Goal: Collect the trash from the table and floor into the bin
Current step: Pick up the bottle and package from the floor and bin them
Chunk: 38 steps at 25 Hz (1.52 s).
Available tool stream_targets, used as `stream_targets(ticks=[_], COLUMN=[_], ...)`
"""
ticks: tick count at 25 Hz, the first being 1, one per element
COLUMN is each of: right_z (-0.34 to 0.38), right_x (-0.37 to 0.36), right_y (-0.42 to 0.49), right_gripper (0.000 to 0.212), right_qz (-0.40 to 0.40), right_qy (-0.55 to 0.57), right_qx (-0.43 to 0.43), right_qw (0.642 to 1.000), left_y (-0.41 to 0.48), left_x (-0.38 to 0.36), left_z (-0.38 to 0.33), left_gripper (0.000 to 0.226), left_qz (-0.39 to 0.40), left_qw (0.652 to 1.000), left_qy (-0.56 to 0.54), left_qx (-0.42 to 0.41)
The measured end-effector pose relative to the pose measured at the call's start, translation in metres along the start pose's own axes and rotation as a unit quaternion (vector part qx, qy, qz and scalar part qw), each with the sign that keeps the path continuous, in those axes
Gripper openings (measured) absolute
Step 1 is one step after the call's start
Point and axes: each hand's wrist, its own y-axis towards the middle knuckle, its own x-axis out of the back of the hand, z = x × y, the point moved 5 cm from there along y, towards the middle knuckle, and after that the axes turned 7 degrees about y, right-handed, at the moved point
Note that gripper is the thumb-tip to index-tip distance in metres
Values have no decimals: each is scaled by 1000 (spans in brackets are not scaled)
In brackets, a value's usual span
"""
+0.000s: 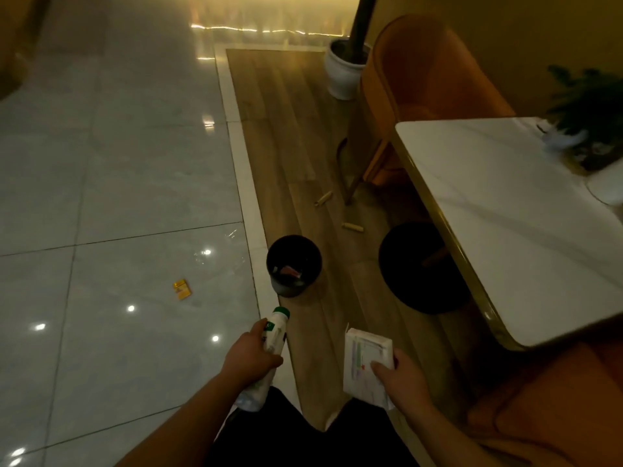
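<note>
Black bin [294, 266] — red scraps [289, 272] inside

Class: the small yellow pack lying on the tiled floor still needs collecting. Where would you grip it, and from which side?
The yellow pack lies flat on the tiles, nothing near it. Probably best to come from above and pinch across its two long edges: only those stand clear of the floor.
</note>
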Motion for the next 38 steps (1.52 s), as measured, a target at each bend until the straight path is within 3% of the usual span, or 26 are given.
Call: stream_targets(ticks=[8,14,18,28,38], right_z=[92,145,144,99,86], right_x=[-11,-29,-66,-200,-239], right_y=[151,275,331,473,529], right_gripper=[35,24,32,35,35], right_qz=[88,152,162,96,74], right_qy=[-25,-38,-43,1,-54], right_qx=[48,28,3,-69,-51], right_qw=[995,987,986,993,995], left_y=[84,155,224,461,522], left_x=[25,45,34,-47,-68], left_z=[-52,-87,-75,-11,-6], left_gripper=[96,91,90,85,77], left_qz=[-39,-72,-69,-3,10], left_qw=[996,985,978,986,979], left_qy=[-34,-59,-75,-10,70], left_qx=[77,147,180,168,189])
